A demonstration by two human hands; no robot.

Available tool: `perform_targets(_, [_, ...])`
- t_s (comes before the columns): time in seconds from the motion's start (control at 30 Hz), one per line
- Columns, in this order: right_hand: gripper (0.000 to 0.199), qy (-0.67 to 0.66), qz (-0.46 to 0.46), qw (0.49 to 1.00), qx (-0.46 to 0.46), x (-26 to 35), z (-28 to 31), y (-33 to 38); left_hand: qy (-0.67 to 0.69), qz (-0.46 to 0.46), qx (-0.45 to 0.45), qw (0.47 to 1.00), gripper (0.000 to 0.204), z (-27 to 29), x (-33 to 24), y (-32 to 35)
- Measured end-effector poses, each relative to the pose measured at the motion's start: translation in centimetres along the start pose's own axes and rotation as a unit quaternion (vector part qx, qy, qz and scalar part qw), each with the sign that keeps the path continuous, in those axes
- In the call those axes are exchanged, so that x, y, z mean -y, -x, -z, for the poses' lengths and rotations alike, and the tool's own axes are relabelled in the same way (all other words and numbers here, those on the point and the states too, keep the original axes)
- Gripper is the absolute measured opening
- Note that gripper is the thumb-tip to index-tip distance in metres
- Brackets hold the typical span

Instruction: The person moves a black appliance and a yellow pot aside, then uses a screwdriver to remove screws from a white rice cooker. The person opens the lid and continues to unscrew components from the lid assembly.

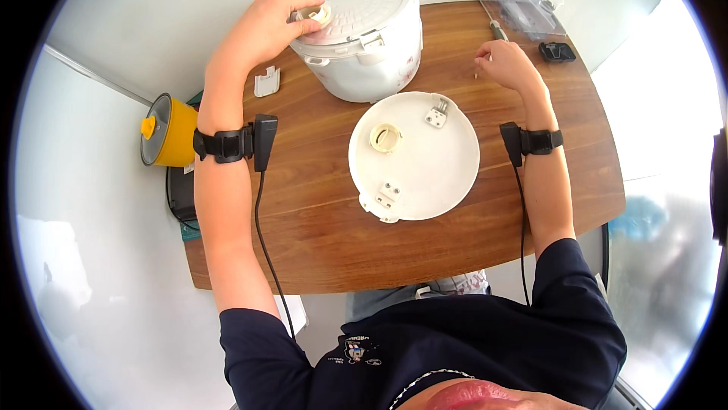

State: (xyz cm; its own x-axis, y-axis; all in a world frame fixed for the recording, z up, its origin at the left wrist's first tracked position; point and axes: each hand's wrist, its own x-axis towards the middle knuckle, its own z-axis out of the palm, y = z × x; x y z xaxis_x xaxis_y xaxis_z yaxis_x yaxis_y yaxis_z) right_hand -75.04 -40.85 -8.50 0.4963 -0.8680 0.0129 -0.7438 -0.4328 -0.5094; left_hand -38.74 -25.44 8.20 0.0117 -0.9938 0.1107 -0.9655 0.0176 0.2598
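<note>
At the back of the table stands a white rice cooker point(387, 57) with a round metal plate on its top. My left hand point(277, 23) reaches over its left side, thumb and fingers closed around a small cream ring-shaped part point(323, 15) at the plate's edge. My right hand point(509, 67) is over the right of the table, its fingertips pinched together. A tiny thing shows by those fingertips, too small to name. In front of the cooker a round white lid cover point(440, 175) lies inside up, bearing a cream ring point(385, 138) and two small hinge-like brackets.
A screwdriver point(497, 29) lies behind my right hand, beside a clear plastic package point(531, 14) and a small black object point(557, 52). A white plastic piece point(267, 81) lies left of the cooker. A yellow pot point(176, 133) stands at the left edge. Cables hang from both wrist straps.
</note>
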Motion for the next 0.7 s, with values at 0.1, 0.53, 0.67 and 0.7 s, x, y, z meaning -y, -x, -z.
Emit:
perform_targets(0.1, [0.024, -0.01, 0.01, 1.0, -0.007, 0.4, 0.4, 0.4, -0.075, -0.059, -0.039, 0.995, 0.043, -0.9, 1.5, -0.3])
perform_targets(0.53, [0.034, 0.002, 0.005, 1.0, -0.023, 0.9, 1.6, 0.9, -0.031, 0.039, 0.049, 0.998, 0.048, 1.1, 0.7, -0.6])
perform_targets(0.67, [0.036, -0.005, 0.001, 1.0, -0.011, 1.1, 1.9, 1.0, -0.032, 0.038, 0.032, 0.998, 0.048, 1.4, 0.5, -0.8])
perform_targets(0.7, [0.036, -0.003, 0.008, 1.0, -0.017, 0.8, 1.9, 0.9, -0.032, 0.03, 0.02, 0.999, 0.048, 1.2, 0.4, -0.9])
